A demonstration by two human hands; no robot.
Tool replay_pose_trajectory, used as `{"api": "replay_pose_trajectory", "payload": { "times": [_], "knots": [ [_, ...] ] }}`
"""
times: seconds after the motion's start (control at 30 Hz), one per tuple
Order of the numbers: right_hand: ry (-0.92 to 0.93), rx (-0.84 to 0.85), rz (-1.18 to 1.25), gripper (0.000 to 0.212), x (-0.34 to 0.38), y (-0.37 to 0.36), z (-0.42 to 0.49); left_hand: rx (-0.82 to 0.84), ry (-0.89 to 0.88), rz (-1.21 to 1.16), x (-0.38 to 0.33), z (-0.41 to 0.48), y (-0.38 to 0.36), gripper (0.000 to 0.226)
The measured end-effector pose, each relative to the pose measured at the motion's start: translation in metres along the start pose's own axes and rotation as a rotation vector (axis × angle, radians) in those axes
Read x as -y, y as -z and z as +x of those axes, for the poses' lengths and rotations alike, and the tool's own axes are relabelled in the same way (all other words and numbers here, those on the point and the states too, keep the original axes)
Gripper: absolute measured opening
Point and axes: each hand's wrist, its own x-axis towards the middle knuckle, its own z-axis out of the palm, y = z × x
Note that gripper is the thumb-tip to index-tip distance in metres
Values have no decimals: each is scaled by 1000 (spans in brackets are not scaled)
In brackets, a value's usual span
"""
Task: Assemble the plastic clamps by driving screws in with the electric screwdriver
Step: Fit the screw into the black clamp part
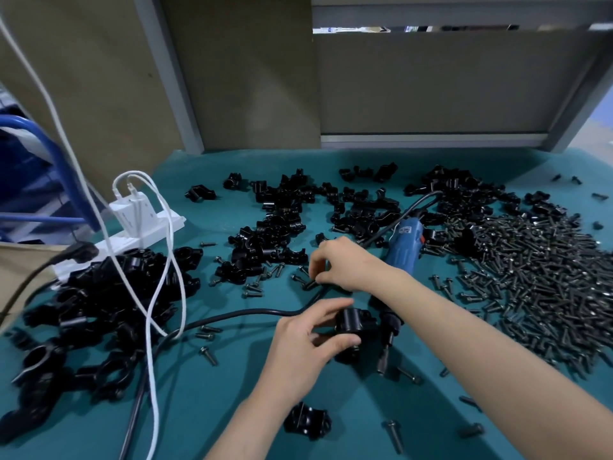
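Observation:
My left hand grips a black plastic clamp just above the teal table near the middle. Beyond it, my right hand reaches over to the left and pinches a dark screw lying among loose screws. The blue electric screwdriver lies on the table under my right forearm, its black tip pointing toward me beside the clamp. Its black cord runs left across the table.
A large pile of dark screws covers the right side. Loose black clamp halves are scattered at the back, and a heap of black clamps lies at left. A white power strip with white cables stands at far left. One clamp lies near the front edge.

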Motion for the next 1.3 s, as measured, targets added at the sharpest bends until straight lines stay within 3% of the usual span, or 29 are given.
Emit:
{"api": "replay_pose_trajectory", "payload": {
  "times": [0.23,0.57,0.8,0.93,1.07,1.3],
  "knots": [
    [77,60,-171,4,0,0,9,7,17,-21,2,2,-1,43],
    [84,-38,-62,4,8,2,15,-4,1,-27,-4,1,-1,35],
    [68,56,-307,17,34,-7,40,-28,-21,-35,-4,1,0,36],
    [130,27,-84,13,33,8,21,-48,9,-55,-2,1,-1,38],
    [158,-234,518,19,27,27,-39,-49,-25,-55,0,4,-1,44],
    [108,-340,397,10,23,-1,-106,-62,-35,-56,-3,5,1,35]
  ]
}}
